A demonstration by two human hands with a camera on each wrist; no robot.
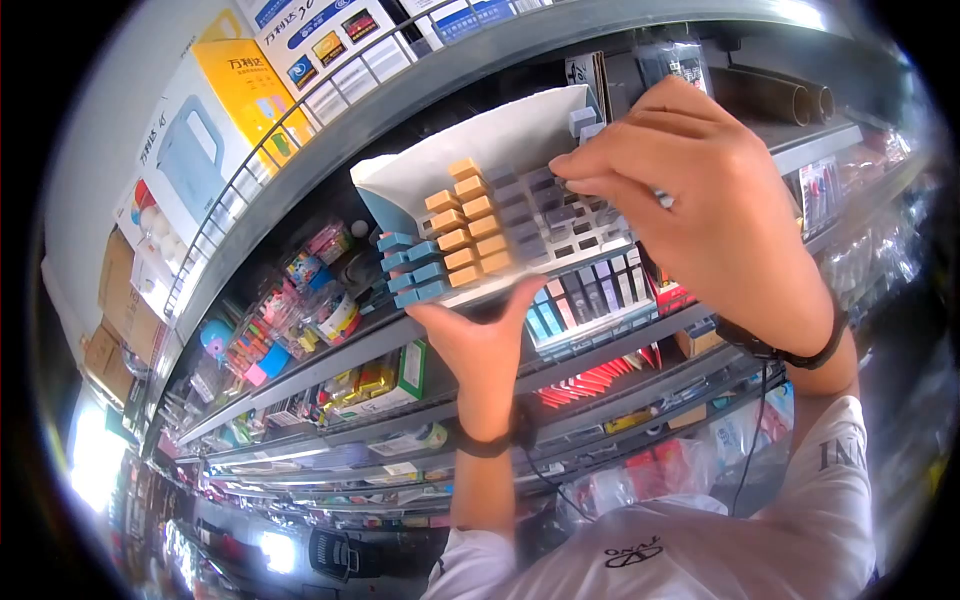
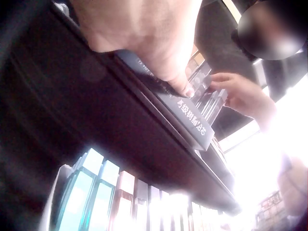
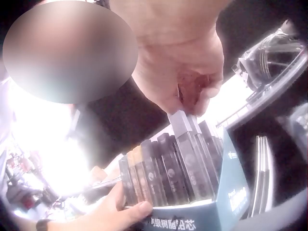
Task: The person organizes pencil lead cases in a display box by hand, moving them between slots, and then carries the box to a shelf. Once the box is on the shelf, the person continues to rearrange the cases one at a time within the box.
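An open cardboard box (image 1: 388, 185) on the shelf holds rows of small cases with blue, orange and grey caps. My left hand (image 1: 475, 350) grips its front edge, the thumb (image 3: 137, 211) lying against the printed front wall (image 3: 178, 222) in the right wrist view. At the box's other end, my right hand (image 1: 705, 175) has its fingertips together on a grey-capped case (image 3: 185, 144), which stands higher than the dark cases (image 3: 168, 168) beside it. In the left wrist view, the right hand (image 2: 243, 96) is at the far end of the box (image 2: 192, 120).
Below is a shelf with another box of coloured cases (image 1: 590, 300) and red packets (image 1: 600, 375). Toys and jars (image 1: 290, 320) stand to the left. A wire rail (image 1: 250, 180) fronts large boxes above. Cardboard tubes (image 1: 790, 100) lie at the upper right.
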